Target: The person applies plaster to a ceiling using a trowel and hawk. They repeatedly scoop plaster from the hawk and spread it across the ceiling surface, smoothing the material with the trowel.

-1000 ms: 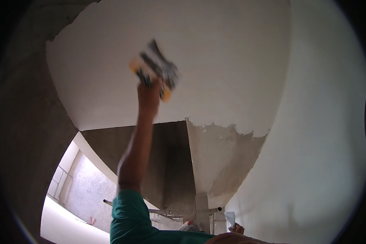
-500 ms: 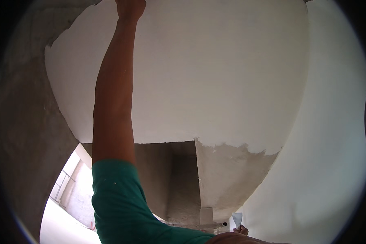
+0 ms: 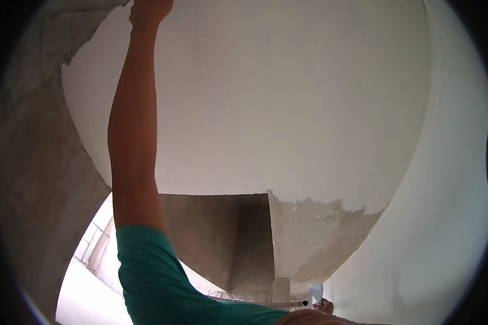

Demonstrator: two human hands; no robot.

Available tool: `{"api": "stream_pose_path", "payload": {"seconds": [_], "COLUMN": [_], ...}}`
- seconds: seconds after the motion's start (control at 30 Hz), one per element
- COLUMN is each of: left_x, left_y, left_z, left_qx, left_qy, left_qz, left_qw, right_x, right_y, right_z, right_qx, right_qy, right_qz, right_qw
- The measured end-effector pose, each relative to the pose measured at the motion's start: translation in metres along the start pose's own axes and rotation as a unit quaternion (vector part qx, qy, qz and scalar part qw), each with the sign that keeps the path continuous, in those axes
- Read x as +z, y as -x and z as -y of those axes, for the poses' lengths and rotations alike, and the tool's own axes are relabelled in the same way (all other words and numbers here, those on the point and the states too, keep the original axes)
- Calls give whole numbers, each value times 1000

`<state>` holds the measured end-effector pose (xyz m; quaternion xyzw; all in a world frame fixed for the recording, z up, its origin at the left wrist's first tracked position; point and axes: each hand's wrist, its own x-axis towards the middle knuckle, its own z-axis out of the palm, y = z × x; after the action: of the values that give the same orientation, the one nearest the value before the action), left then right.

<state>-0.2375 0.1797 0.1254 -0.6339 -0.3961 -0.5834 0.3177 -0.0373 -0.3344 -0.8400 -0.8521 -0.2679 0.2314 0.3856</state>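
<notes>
My left arm, in a green sleeve, stretches up across a broad smooth white-coated surface (image 3: 287, 108). At its end my left hand (image 3: 152, 10) is against the top edge of the picture. Its visible part looks closed, but the fingertips and whatever they grip are cut off. Low on the right, my right hand (image 3: 324, 306) is closed round a putty knife. The putty knife's pale, flared blade (image 3: 316, 291) points upward, away from the white surface.
Bare grey-brown plaster (image 3: 32, 146) borders the white coat on the left. A ragged uncoated patch (image 3: 314, 233) lies below it, beside a dark recess (image 3: 249, 244). A pale wall (image 3: 444, 216) curves along the right. Bright daylight enters through an opening (image 3: 92, 271) at lower left.
My left arm and hand have shifted left across the white surface. The surroundings sit slightly farther right in the picture. My right hand still holds the putty knife, its blade now turned more edge-on.
</notes>
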Motion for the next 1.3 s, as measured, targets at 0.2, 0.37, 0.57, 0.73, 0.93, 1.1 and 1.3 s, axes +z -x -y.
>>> {"api": "stream_pose_path", "payload": {"seconds": [0.2, 0.37, 0.57, 0.73, 0.93, 1.1, 1.3], "left_x": [-1, -11, -10, -15, -5, 20, 28], "left_y": [9, 21, 46, 89, 67, 47, 96], "left_z": [-84, -143, -222, -267, -252, -239, -222], "left_qx": [-187, -161, -89, 8, 110, 148, 78], "left_qy": [99, 85, 108, 140, 67, 88, 116], "left_qz": [30, 15, 18, 18, -176, -133, -26], "left_qw": [977, 983, 990, 990, 976, 976, 990], "right_x": [-26, -31, -37, -67, -68, -69, -74], "right_y": [12, 33, 53, 47, 49, 55, 58], "right_z": [-1, -20, -55, -35, -33, -23, -25], "right_qx": [19, 10, -28, 48, 66, 63, 54], "right_qy": [10, 50, 45, -4, -10, -11, -13], "right_qz": [5, 23, -41, -29, -34, -36, -66], "right_qw": [1000, 998, 998, 998, 997, 997, 996]}}
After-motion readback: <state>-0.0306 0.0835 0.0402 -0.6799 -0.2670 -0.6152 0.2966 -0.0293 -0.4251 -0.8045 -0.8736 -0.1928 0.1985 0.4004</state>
